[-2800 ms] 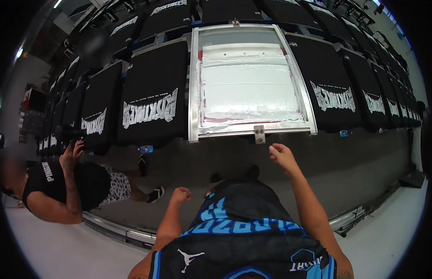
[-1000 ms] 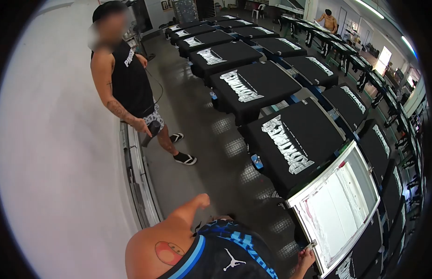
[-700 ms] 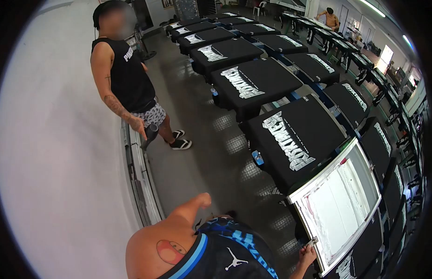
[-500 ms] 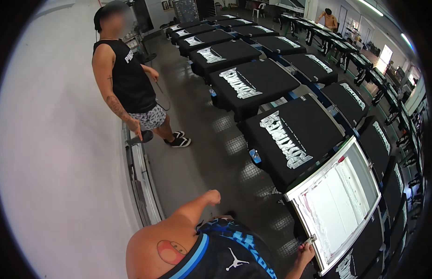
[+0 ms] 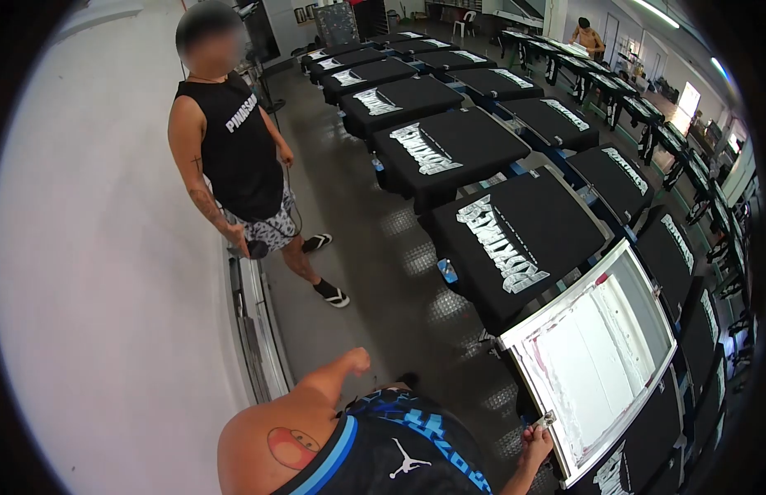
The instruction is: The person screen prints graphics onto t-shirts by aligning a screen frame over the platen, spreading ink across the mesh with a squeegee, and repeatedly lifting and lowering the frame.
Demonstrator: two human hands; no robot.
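Note:
My right hand (image 5: 536,446) is closed at the near left corner of a screen printing frame (image 5: 508,340), its fingers at a small metal fitting (image 5: 547,419) there. White ink is smeared over the mesh (image 5: 593,363), with a pinkish-red mark near its top. The frame lies over a black shirt, whose white print (image 5: 611,472) shows partly below it. My left hand (image 5: 358,360) hangs in a loose fist over the aisle floor, touching nothing I can see. Just beyond the frame, another black shirt (image 5: 556,223) lies flat with a white letter print (image 5: 500,247).
Rows of boards with printed black shirts (image 5: 449,148) run into the background. A person in a black sleeveless top (image 5: 239,157) stands in the aisle (image 5: 350,272), holding a dark object. Another person (image 5: 587,39) bends over a far row. A white wall (image 5: 94,272) rises on the left.
The person in the aisle has shifted right in view, with their feet moved apart. My left fist has moved slightly left and down. My right hand stays at the frame's corner.

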